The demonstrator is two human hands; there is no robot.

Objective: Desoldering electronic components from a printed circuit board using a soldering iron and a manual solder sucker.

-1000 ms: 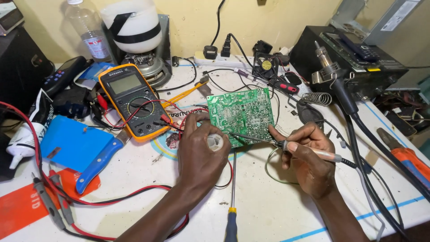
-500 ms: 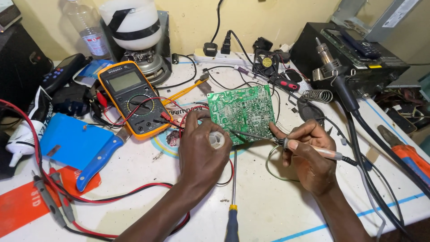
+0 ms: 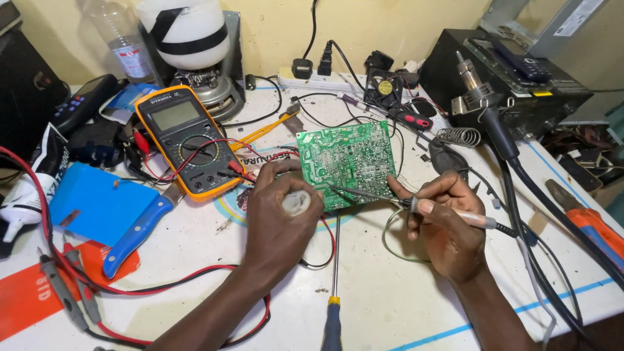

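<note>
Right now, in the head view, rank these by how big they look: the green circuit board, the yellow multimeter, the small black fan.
1-2. Circuit board and multimeter: look alike, too close to rank.
3. Fan, clearly smallest, though it sits farther back.

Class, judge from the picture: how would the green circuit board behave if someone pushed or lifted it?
The green circuit board looks thin and flat, so probably stiff and light. It sits tilted against the left hand, so a push would likely slide or tip it. Its dense solder points suggest it is fragile.
</note>
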